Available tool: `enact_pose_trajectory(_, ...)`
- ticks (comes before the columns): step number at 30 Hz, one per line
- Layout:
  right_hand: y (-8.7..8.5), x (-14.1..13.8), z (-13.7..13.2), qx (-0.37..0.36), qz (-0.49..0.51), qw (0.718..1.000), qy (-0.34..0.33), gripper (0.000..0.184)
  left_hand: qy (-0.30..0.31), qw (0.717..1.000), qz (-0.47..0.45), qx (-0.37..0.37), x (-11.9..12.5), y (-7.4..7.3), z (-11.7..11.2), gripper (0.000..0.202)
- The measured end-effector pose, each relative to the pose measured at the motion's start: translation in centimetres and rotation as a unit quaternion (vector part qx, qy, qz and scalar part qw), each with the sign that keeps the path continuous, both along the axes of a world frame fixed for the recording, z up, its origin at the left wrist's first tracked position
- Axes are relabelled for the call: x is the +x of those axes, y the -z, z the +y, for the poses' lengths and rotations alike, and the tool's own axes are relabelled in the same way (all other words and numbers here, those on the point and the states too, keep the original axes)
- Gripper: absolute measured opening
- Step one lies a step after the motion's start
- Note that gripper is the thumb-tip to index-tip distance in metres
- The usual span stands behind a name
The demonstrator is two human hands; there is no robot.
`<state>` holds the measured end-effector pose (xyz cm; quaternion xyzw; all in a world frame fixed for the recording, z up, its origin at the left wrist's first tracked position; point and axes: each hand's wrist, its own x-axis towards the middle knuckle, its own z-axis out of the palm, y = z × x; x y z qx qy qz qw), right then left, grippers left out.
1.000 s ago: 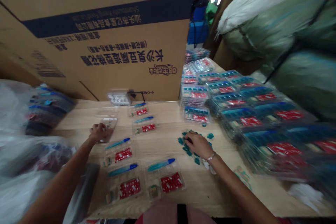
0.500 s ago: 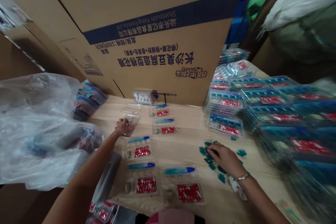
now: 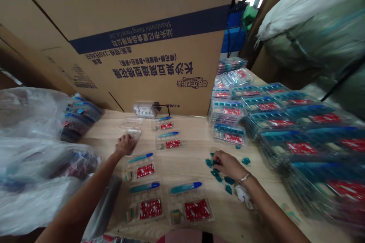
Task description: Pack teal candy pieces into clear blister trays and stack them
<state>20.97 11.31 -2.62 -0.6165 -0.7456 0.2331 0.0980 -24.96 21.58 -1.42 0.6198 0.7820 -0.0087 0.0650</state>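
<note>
My left hand (image 3: 124, 144) lies at the left with curled fingers on a clear plastic tray (image 3: 135, 135), gripping its near side; part of the tray is hidden under the hand. On the right, my right hand (image 3: 228, 164) pinches among a scatter of small teal faceted pieces (image 3: 229, 180), a dark teal one at its fingertips. Between the hands, several clear blister trays stand in two columns. Each holds a blue pen-shaped piece (image 3: 186, 187), a red patterned packet (image 3: 197, 210) and a small pale-and-green block (image 3: 176, 216).
A large cardboard box (image 3: 142, 60) walls off the back. Stacks of filled trays (image 3: 268, 107) crowd the right side. Clear plastic bags (image 3: 42, 152) and a dark blue stack (image 3: 80, 117) lie left. A crumpled white tissue (image 3: 244, 196) is by my right wrist.
The view has turned to the right, so the table things sit further left. My right fingers have closed in on the teal pieces. My left hand stays on the clear tray.
</note>
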Motion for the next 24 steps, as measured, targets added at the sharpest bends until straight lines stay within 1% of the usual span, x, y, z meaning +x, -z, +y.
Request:
enact_pose_trajectory(7, 0.4, 0.1, -1.2, 0.054, 0.038, 0.998, -0.002, 0.002, 0.023, 0.999, 0.024, -0.001, 0.2, -0.3, -0.7, 0.038)
enact_pose_trajectory(13, 0.1, -0.6, -2.0, 0.094, 0.023, 0.995, 0.020, 0.006, 0.027, 0.998, 0.058, 0.007, 1.1, -0.5, -0.9, 0.035)
enact_pose_trajectory(16, 0.1, -0.6, -1.9, 0.079, 0.014, 0.997, 0.020, 0.008, 0.056, 0.996, 0.073, 0.011, 1.7, -0.5, -0.6, 0.032)
enact_pose_trajectory(19, -0.2, -0.5, -1.4, 0.047, 0.008, 0.999, 0.005, 0.002, 0.100, 0.992, 0.083, 0.003, 2.3, -0.5, 0.2, 0.027)
enact_pose_trajectory(22, -0.7, -0.5, -0.8, 0.016, 0.010, 1.000, -0.010, 0.011, 0.118, 0.990, 0.079, -0.007, 2.7, -0.7, 1.3, 0.021)
enact_pose_trajectory(24, -1.0, -0.5, -0.7, 0.002, 0.008, 1.000, -0.008, 0.012, 0.135, 0.989, 0.065, 0.003, 2.5, -1.4, 1.8, 0.017)
